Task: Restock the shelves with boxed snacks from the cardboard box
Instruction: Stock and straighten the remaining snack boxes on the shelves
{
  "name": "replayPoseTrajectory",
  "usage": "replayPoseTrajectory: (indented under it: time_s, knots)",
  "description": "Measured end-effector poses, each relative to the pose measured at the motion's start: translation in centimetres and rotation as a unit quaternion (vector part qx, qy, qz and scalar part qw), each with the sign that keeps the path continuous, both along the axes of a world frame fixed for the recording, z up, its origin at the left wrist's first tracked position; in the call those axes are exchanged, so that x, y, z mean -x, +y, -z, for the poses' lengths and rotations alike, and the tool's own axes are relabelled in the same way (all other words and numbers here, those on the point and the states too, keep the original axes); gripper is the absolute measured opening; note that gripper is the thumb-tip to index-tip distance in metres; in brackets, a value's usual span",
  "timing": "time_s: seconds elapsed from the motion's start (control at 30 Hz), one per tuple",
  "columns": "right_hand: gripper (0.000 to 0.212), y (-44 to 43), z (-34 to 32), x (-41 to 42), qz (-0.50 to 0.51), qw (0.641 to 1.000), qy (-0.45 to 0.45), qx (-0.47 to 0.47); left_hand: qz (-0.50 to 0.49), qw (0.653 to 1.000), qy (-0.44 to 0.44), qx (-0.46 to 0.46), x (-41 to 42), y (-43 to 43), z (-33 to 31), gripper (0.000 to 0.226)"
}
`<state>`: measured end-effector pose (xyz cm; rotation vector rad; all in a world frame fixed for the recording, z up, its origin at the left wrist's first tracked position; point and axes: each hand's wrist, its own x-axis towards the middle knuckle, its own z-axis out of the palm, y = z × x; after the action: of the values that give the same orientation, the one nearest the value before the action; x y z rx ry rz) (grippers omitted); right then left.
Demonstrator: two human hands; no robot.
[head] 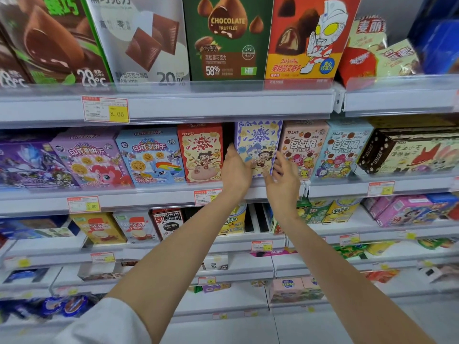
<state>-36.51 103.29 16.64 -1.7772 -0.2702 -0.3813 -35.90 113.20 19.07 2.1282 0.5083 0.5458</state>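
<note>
A purple-and-cream TALA'S biscuit box (258,142) stands upright on the second shelf (159,194), between a red TALA'S box (201,152) and a pink one (301,147). My left hand (236,170) grips its lower left edge, thumb across the front. My right hand (283,180) is at its lower right corner with fingers spread and loosely bent; whether it touches the box is unclear. A dark gap shows to the left of the box. The cardboard box is not in view.
Chocolate boxes (223,38) fill the top shelf. Pony-themed biscuit boxes (151,157) line the second shelf's left; a light blue box (344,152) and a dark flat box (409,150) sit right. Coffee boxes (101,228) and other snacks occupy lower shelves. Price tags (105,109) hang on the rails.
</note>
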Motion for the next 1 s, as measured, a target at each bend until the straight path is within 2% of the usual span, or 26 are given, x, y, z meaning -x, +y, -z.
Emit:
replayPoseTrajectory:
  time_s: [0.27, 0.43, 0.63, 1.0]
  knots:
    - [0.056, -0.2, 1.2, 0.0, 0.001, 0.999, 0.016, 0.035, 0.009, 1.000, 0.003, 0.029, -0.3, -0.1, 1.1, 0.054]
    - [0.051, -0.7, 2.0, 0.3, 0.005, 0.998, 0.013, 0.063, 0.004, 0.999, 0.034, 0.003, -0.1, -0.3, 1.6, 0.057]
    - [0.047, -1.5, 2.6, 0.5, 0.006, 0.998, 0.018, 0.066, 0.002, 0.998, 0.063, -0.008, -0.5, -0.4, 1.5, 0.055]
    - [0.041, -1.8, 2.8, 0.5, 0.001, 0.997, 0.032, 0.073, 0.010, 0.998, 0.064, -0.005, -0.4, -0.8, 1.3, 0.056]
